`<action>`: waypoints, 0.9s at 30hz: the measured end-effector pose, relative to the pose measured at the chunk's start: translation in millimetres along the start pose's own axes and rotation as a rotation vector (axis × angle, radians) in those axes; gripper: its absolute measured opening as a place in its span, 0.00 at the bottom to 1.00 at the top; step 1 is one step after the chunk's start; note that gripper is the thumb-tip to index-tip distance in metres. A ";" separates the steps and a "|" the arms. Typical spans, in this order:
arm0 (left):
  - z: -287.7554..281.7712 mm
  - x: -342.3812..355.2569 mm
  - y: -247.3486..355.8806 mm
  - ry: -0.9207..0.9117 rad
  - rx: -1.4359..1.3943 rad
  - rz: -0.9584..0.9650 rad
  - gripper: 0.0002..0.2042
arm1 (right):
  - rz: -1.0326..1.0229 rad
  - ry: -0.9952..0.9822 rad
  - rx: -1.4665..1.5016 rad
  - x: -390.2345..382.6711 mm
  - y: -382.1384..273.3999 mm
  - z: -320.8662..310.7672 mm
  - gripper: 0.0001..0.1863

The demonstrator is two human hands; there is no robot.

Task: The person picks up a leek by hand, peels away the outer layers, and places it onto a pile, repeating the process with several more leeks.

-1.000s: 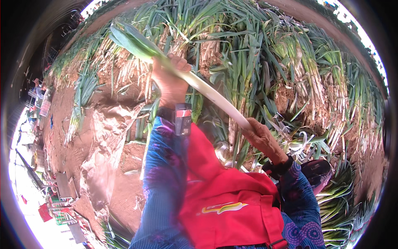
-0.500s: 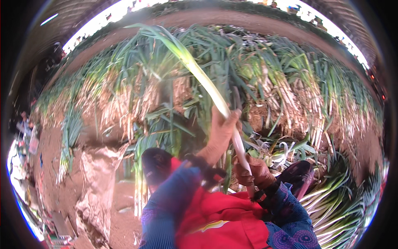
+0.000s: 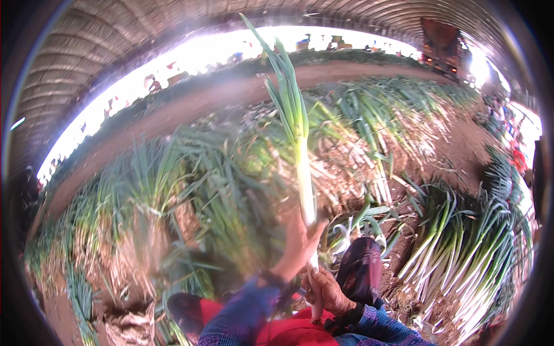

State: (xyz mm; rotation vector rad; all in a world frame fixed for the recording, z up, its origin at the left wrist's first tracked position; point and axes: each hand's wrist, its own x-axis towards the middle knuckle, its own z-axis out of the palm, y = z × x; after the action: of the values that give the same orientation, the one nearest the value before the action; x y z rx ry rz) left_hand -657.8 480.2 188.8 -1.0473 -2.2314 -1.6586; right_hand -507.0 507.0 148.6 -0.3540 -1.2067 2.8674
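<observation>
Brown-stemmed, green-leaved bundles of leeks (image 3: 115, 202) fill the left. Next, the bare left hand (image 3: 299, 245), slightly blurred, has its grip closed round the shaft of a single long green-and-white leek (image 3: 304, 167), near upright, leaves up, roots down before the red cloth garment (image 3: 300, 334). Lower and rightward, the bare right hand (image 3: 328, 291) clasps it nearer the roots. Farther right, nearer that hand, lies a pile of slim white-stemmed leeks (image 3: 456, 254), leaves pointing away.

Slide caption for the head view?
Left hand and right hand grip one leek, left nearer the leaves, a pile of leeks at frame right.
</observation>
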 end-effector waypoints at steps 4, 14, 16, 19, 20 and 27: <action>8.4 -13.8 34.9 -0.293 -0.167 -0.103 0.23 | -0.154 0.023 0.018 -21.2 -27.5 3.7 0.18; 25.0 -18.9 35.5 -0.604 -0.160 0.128 0.15 | -0.504 0.385 -0.098 -71.4 -66.1 -68.3 0.22; 12.2 -11.4 28.0 -0.579 -0.197 0.036 0.14 | -0.493 0.495 -0.115 -82.7 -81.3 -87.6 0.19; -25.4 -8.3 -6.5 -0.489 -0.228 -0.235 0.13 | -0.529 0.523 -0.245 -105.1 -108.6 -98.0 0.20; -39.6 -10.0 -11.2 -0.421 -0.214 -0.302 0.14 | -0.521 0.505 -0.158 -112.7 -116.2 -104.3 0.19; -129.2 -27.8 -73.1 -0.197 -0.074 -0.543 0.15 | -0.453 0.633 0.290 -150.2 -137.8 -243.8 0.20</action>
State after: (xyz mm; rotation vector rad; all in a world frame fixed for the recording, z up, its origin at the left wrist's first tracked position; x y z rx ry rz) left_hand -716.6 343.1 165.3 -0.6751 -2.7870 -1.9149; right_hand -319.9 761.2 111.4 -0.7792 -0.6427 2.2273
